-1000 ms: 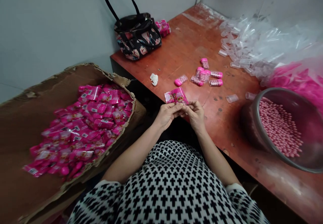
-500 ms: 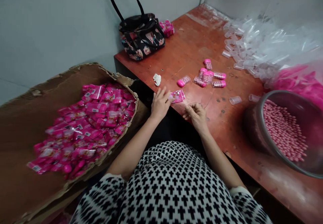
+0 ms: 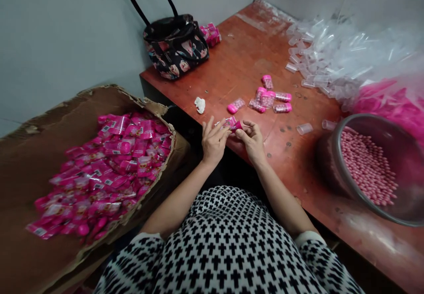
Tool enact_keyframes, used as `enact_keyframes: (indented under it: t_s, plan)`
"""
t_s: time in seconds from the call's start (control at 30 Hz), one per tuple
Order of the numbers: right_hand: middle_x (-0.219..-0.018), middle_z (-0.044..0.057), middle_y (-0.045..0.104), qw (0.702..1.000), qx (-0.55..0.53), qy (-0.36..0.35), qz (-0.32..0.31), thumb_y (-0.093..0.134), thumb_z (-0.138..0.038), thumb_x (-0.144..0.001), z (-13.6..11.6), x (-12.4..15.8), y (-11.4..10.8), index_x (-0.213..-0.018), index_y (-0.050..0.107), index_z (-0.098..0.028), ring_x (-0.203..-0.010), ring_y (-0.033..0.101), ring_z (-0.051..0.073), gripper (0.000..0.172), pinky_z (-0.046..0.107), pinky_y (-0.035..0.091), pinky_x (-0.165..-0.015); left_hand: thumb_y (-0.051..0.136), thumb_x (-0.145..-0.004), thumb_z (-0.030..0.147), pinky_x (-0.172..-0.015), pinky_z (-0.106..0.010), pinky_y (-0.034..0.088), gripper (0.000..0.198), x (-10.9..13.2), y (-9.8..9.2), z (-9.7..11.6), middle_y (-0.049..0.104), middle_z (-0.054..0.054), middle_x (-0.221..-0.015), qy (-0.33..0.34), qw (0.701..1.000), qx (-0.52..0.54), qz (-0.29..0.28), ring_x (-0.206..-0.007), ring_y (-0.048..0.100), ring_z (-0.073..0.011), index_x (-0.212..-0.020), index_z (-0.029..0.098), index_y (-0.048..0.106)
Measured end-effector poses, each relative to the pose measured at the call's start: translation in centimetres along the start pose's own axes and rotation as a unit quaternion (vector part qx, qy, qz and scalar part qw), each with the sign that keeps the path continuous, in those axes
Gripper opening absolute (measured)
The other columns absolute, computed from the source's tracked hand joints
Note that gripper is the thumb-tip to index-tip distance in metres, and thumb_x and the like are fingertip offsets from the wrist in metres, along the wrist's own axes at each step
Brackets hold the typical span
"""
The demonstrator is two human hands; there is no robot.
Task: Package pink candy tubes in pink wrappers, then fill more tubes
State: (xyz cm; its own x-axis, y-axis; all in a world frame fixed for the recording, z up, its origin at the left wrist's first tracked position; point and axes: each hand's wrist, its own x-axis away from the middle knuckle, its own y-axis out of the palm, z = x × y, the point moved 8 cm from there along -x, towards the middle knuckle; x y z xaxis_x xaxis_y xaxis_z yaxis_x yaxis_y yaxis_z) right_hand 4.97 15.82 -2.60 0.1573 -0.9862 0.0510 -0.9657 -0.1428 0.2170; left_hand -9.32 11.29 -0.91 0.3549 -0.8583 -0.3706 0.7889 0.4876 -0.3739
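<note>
Dressed in a white top printed all over with rows of small black crosses, with sleeves patterned more densely in black and white, ending in plain white cuffs; bare along both forearms

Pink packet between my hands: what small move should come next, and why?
Perhaps steady the pink packet with the left hand: it is near the edge of the table, with the right hand at one end.
</note>
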Motion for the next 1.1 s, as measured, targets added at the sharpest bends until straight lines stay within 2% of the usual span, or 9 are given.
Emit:
enact_keyframes:
  t_s: [0.17,0.3,0.47,0.6,0.7,0.8,0.9,1.03,1.1]
  plan:
    - [-0.071,-0.007,0.060,0.993,0.027,0.016,-0.110,0.070,-0.031,-0.070,-1.4,-0.6,0.3,-0.101,0.051,-0.024,-0.062,0.057,0.009,0.037,0.023,0.049,-0.063,0.075,-0.068,0.032,-0.087,-0.031,0.050,0.032,0.7,0.4,-0.1,0.072,-0.004,-0.100,-0.180,0.954,0.230,-0.059,-0.098,0.065,-0.0228,-0.099,0.023,0.072]
    - [-0.076,-0.004,0.063,0.948,0.133,0.033,-0.286,0.069,-0.029,-0.071,-2.5,-0.6,1.3,-0.104,0.055,-0.020,-0.067,0.058,0.011,0.037,0.025,0.049,-0.065,0.074,-0.065,0.040,-0.062,-0.027,0.053,0.025,1.8,2.4,-1.3,0.068,-0.005,-0.064,-0.285,0.890,0.297,-0.197,-0.060,0.064,-0.0165,-0.067,0.015,0.073]
    - [-0.079,0.002,0.066,0.876,0.345,-0.065,-0.330,0.058,-0.028,-0.080,-3.9,-3.6,2.1,-0.100,0.060,-0.016,-0.069,0.058,0.015,0.024,0.028,0.047,-0.065,0.081,-0.055,0.034,-0.056,-0.024,0.052,0.024,2.5,2.7,-2.5,0.066,-0.006,-0.058,-0.330,0.874,0.305,-0.188,-0.053,0.060,-0.0124,-0.058,0.013,0.071]
    - [-0.121,0.013,0.060,0.725,0.599,-0.247,-0.232,0.044,-0.012,-0.085,-5.2,-7.5,3.4,-0.114,0.058,-0.013,-0.106,0.053,0.025,0.033,0.039,0.040,-0.087,0.083,-0.051,0.034,-0.054,-0.022,0.052,0.029,3.3,2.5,-3.3,0.067,-0.006,-0.060,-0.394,0.839,0.357,-0.117,-0.053,0.060,-0.0112,-0.060,0.011,0.070]
    - [-0.130,0.014,0.054,0.604,0.712,-0.261,-0.244,0.036,-0.009,-0.088,-3.5,-9.7,4.4,-0.118,0.055,-0.013,-0.117,0.044,0.028,0.036,0.040,0.037,-0.087,0.085,-0.049,0.030,-0.053,-0.021,0.052,0.029,3.8,2.5,-3.7,0.066,-0.005,-0.060,-0.441,0.792,0.415,-0.070,-0.052,0.060,-0.0103,-0.060,0.010,0.067]
    - [-0.115,0.016,0.062,0.565,0.747,-0.248,-0.247,0.033,-0.013,-0.091,-2.4,-11.0,4.4,-0.112,0.056,-0.013,-0.109,0.049,0.028,0.032,0.039,0.036,-0.084,0.084,-0.054,0.023,-0.054,-0.021,0.053,0.026,3.8,2.3,-4.1,0.066,-0.004,-0.060,-0.472,0.744,0.473,-0.015,-0.053,0.061,-0.0102,-0.059,0.010,0.062]
    - [-0.098,0.017,0.065,0.636,0.710,-0.229,-0.198,0.035,-0.021,-0.092,-3.1,-10.2,3.6,-0.100,0.058,-0.011,-0.096,0.055,0.027,0.025,0.039,0.039,-0.081,0.080,-0.062,0.020,-0.060,-0.022,0.054,0.022,3.4,2.0,-4.5,0.065,-0.001,-0.062,-0.486,0.693,0.530,0.061,-0.056,0.062,-0.0093,-0.065,0.011,0.060]
    - [-0.071,0.003,0.063,0.883,0.430,-0.131,-0.134,0.040,-0.041,-0.092,-4.2,-5.1,1.5,-0.089,0.054,-0.020,-0.064,0.058,0.017,0.026,0.030,0.046,-0.059,0.077,-0.067,0.021,-0.072,-0.026,0.055,0.020,2.8,2.0,-4.7,0.066,0.000,-0.068,-0.487,0.654,0.568,0.112,-0.065,0.065,-0.0109,-0.072,0.014,0.059]
    - [-0.064,-0.002,0.060,0.949,0.276,-0.040,-0.150,0.044,-0.047,-0.090,-3.1,-1.5,1.3,-0.087,0.052,-0.022,-0.051,0.057,0.014,0.026,0.027,0.047,-0.048,0.077,-0.068,0.023,-0.075,-0.027,0.055,0.020,2.5,2.3,-4.5,0.067,-0.001,-0.072,-0.484,0.649,0.576,0.113,-0.070,0.067,-0.0128,-0.075,0.014,0.060]
